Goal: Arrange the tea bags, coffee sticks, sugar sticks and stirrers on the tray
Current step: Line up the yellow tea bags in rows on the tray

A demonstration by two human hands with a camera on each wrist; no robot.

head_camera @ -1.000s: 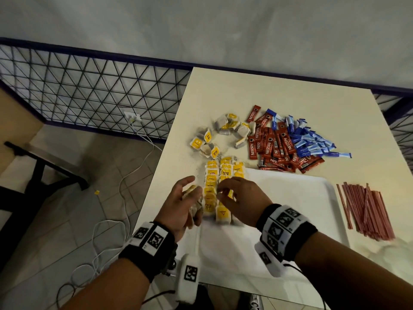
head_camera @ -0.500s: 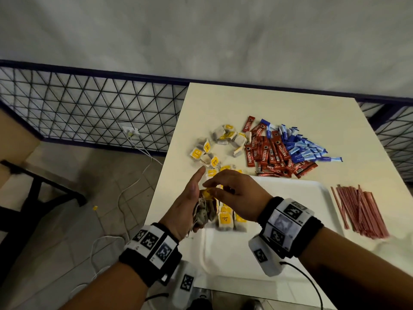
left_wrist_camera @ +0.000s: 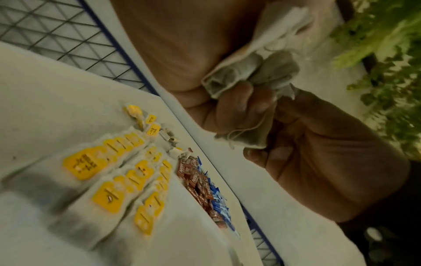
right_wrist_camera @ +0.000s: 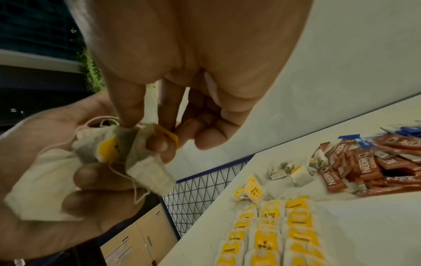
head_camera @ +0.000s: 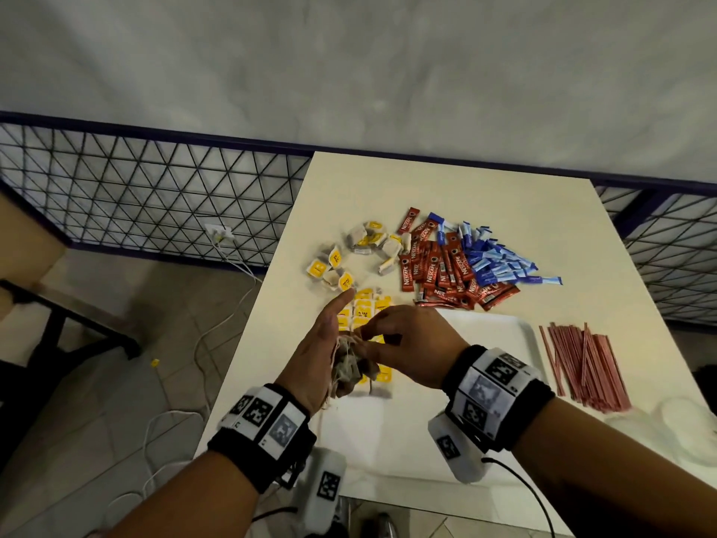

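A cream rectangular table (head_camera: pixel 446 196) stands against a pale grey wall, with a dark blue wire-mesh fence (head_camera: pixel 147 203) running behind it and to its left, and a tiled floor (head_camera: pixel 116 343) with trailing white cables (head_camera: pixel 217 332) below. On the near part of the table lies a white rectangular plastic tray (head_camera: pixel 500 339); rows of paper tea bags with yellow tags (head_camera: pixel 364 308) lie overlapping at its far left corner. Beyond the tray, on the bare table, a loose scatter of more yellow-tagged tea bags (head_camera: pixel 349 258) lies to the left, a heap of red coffee sticks (head_camera: pixel 442 266) sits in the middle, and a heap of blue sugar sticks (head_camera: pixel 492 258) touches it on the right. A bundle of thin red stirrers (head_camera: pixel 582 363) lies on the table just right of the tray. Both hands are raised above the tray's left side. The left hand (head_camera: pixel 326 351) cups a crumpled bunch of tea bags with tangled strings (right_wrist_camera: pixel 56 171), its lower fingers curled round them while the index finger points straight out toward the far side. The right hand (head_camera: pixel 411 343) reaches into that bunch, with thumb and forefinger pinching one tea bag (right_wrist_camera: pixel 145 144) by its top edge beside a yellow tag, and the remaining fingers curled loosely.
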